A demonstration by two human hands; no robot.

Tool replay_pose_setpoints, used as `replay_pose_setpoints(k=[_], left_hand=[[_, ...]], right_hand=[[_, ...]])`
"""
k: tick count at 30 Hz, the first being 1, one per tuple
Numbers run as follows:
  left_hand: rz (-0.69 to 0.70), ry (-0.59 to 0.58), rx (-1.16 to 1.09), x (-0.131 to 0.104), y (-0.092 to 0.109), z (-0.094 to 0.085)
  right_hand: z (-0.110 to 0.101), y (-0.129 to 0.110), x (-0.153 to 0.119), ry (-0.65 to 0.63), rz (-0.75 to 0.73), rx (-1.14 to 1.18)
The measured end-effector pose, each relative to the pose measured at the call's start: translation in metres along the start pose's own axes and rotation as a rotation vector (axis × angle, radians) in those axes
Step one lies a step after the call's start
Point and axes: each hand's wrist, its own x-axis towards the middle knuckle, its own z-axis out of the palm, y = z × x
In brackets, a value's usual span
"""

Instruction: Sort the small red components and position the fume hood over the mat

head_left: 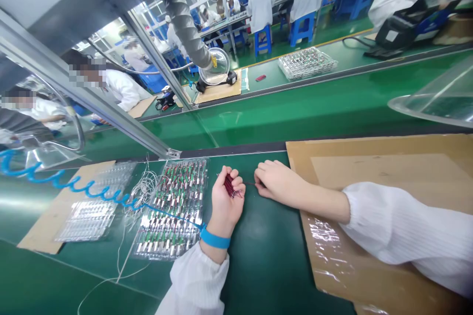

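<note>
My left hand (228, 199), palm up, has its fingers curled round a bundle of short dark red wires (229, 186). A blue wrist strap (215, 239) sits on that wrist, tied to a coiled blue cord (92, 192). To the right of it, my right hand (275, 181) is closed in a pinch. A thin red wire (250, 184) runs from its fingertips toward the bundle. Left of my hands lies a clear plastic tray (173, 206) filled with rows of small metal, green and red parts.
Tangled white cable (142, 192) lies by the tray, with stacked clear trays (92, 211) on cardboard further left. A cardboard sheet (388, 167) covers the bench at right. Beyond a green channel (258, 118), a lower bench holds another filled tray (307, 63). Co-workers sit across.
</note>
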Motion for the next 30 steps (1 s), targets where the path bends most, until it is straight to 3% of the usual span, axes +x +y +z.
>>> replay_pose_setpoints(k=[8, 18, 30], left_hand=[[-0.004, -0.062, 0.059, 0.002, -0.005, -0.004], [0.004, -0.043, 0.135, -0.002, -0.004, -0.003], [0.076, -0.073, 0.231, 0.001, -0.004, -0.004]], right_hand=[[-0.004, 0.005, 0.001, -0.004, 0.068, 0.047], [-0.010, 0.017, 0.004, 0.083, 0.199, 0.357], [-0.025, 0.028, 0.002, 0.013, 0.265, 0.717]])
